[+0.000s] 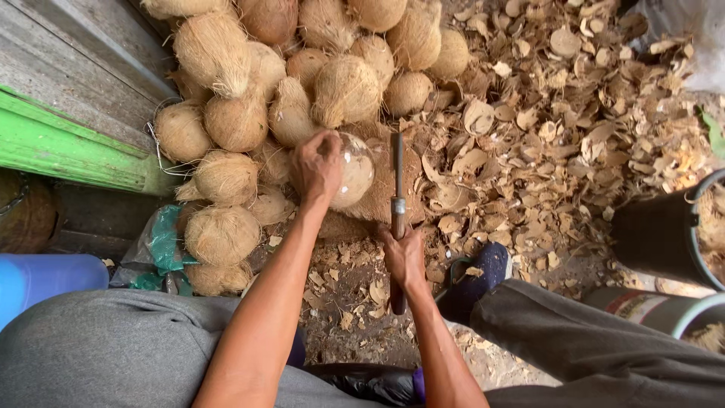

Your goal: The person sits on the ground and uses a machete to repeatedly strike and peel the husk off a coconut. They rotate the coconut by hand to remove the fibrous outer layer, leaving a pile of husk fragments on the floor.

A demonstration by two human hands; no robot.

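At the block's (381, 200) twelve o'clock edge, the left hand (317, 168) is gripping a peeled coconut (352, 172) while the right hand (404, 257) is clutching a knife (397, 181), risking a slip toward those fingers.

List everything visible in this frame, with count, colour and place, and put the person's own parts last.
Peeled coconut: one, pale cream, on the chopping block under the left hand.
Husked coconuts: a pile, too many to count exactly, brown and fibrous, upper left to centre.
Chopping block: one, brown, centre, under the peeled coconut.
Knife: one, dark blade with wooden handle, centre, upright in the picture.
Shell chips: countless, tan, across the ground at right.
Black bucket: one, right edge.
Green board: one, left.
Blue container: one, lower left.
Blue shoe: one, lower centre.
Left hand: grip on the peeled coconut.
Right hand: grip on the knife handle.
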